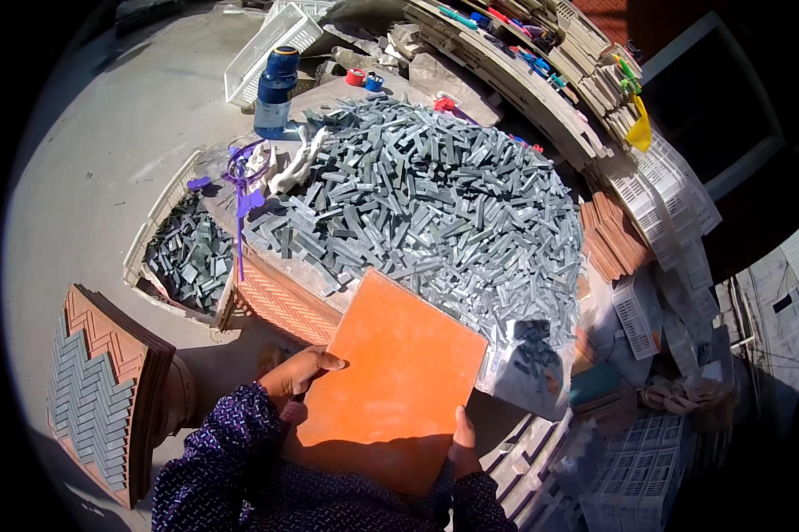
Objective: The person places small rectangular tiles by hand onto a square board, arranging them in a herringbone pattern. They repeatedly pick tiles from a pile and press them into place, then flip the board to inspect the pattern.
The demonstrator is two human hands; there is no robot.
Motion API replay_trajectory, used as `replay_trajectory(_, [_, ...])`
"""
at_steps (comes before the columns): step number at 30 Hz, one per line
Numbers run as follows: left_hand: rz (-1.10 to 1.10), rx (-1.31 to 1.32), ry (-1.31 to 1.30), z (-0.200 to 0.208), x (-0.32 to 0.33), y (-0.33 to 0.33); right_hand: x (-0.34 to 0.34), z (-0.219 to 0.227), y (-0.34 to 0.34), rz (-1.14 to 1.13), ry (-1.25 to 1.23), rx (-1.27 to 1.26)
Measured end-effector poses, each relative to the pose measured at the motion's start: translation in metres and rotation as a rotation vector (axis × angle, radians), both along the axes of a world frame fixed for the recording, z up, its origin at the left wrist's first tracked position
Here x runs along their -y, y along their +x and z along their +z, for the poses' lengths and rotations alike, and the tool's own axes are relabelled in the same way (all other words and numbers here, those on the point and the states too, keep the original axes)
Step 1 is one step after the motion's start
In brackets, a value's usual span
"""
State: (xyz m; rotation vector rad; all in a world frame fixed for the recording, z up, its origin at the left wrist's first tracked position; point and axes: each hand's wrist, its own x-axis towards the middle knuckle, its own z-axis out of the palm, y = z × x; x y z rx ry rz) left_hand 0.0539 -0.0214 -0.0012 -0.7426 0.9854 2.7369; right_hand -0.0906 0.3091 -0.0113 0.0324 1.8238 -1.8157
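Orange panel (399, 355), hands (298, 372) gripping opposite edges, grey strips (426, 191) heaped beyond

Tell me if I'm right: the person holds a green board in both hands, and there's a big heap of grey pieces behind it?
Not quite: the board is orange, as the head view shows. The left hand and right hand do hold it, with the heap behind.

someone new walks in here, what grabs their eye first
Probably the bright orange board, held between the left hand and right hand at lower centre. Just beyond it spreads a big heap of grey strips. At lower left, the zigzag rows of grey pieces on a brownish-orange tray also stand out.
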Motion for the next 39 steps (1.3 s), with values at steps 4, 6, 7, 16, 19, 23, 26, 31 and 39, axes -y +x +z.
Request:
replay_trajectory(4, [0.048,0.098,-0.248,0.019,0.007,-0.032,0.023,0.022,-0.025,0.055,-0.191,0.309])
replay_trajectory(6, [-0.017,0.007,-0.339,0.015,0.016,-0.043,0.030,0.037,-0.032,0.108,-0.276,0.263])
replay_trajectory(7, [-0.025,0.023,-0.373,0.010,0.021,-0.039,0.028,0.022,-0.039,0.149,-0.341,0.324])
replay_trajectory(16, [-0.021,0.033,-0.481,0.019,0.014,-0.036,0.034,-0.018,-0.037,0.041,-0.222,0.112])
replay_trajectory(19, [-0.047,0.083,-0.390,0.017,0.024,-0.037,0.032,-0.014,-0.042,0.127,-0.291,0.158])
replay_trajectory(23, [-0.019,0.021,-0.362,-0.004,0.042,-0.031,0.033,0.007,-0.044,0.237,-0.308,0.057])
replay_trajectory(26, [-0.008,0.014,-0.365,0.003,0.030,-0.038,0.029,0.016,-0.048,0.246,-0.204,0.063])
replay_trajectory(31, [-0.128,-0.008,-0.419,0.019,0.020,-0.030,0.026,0.029,-0.043,0.211,-0.212,0.046])
replay_trajectory(39, [-0.209,0.109,-0.472,0.021,0.024,-0.024,0.022,-0.006,-0.045,0.308,-0.093,0.183])
